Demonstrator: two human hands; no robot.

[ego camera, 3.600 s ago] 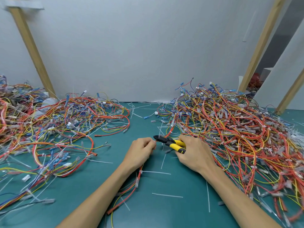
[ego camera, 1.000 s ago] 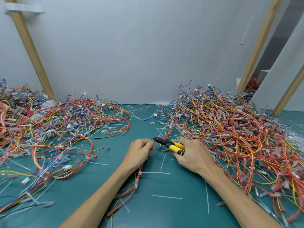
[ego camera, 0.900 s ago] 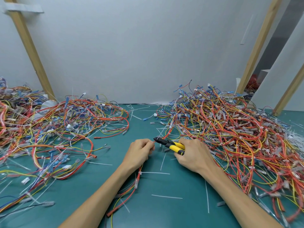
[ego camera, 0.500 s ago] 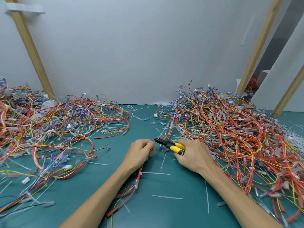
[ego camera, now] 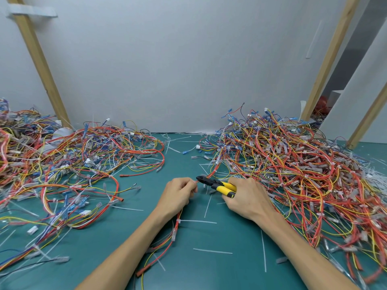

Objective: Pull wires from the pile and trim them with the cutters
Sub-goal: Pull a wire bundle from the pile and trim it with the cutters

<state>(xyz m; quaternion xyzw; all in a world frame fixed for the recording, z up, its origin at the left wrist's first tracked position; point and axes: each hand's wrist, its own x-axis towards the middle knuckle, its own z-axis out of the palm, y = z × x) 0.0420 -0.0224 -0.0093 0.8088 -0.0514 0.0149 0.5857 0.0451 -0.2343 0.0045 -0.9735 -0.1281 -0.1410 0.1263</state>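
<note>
My left hand (ego camera: 178, 193) grips a bundle of red and yellow wires (ego camera: 175, 231) that trails back under my forearm toward the near edge. My right hand (ego camera: 247, 199) holds yellow-handled cutters (ego camera: 215, 184), their black jaws pointing left at the wire end sticking out of my left fist. The jaws sit right at that wire end, a short way from my left fingers. A big tangled pile of wires (ego camera: 293, 168) rises at the right, touching my right hand. Another spread of wires (ego camera: 69, 164) covers the left side.
The green mat (ego camera: 219, 237) between my arms carries loose white cable-tie offcuts (ego camera: 212, 251). Wooden posts (ego camera: 39, 59) lean against the white back wall at left and right. A heap of white trimmings (ego camera: 374, 174) lies at the far right edge.
Almost nothing differs. Both hands stay in place with the cutters' jaws at the wire end by my left fist.
</note>
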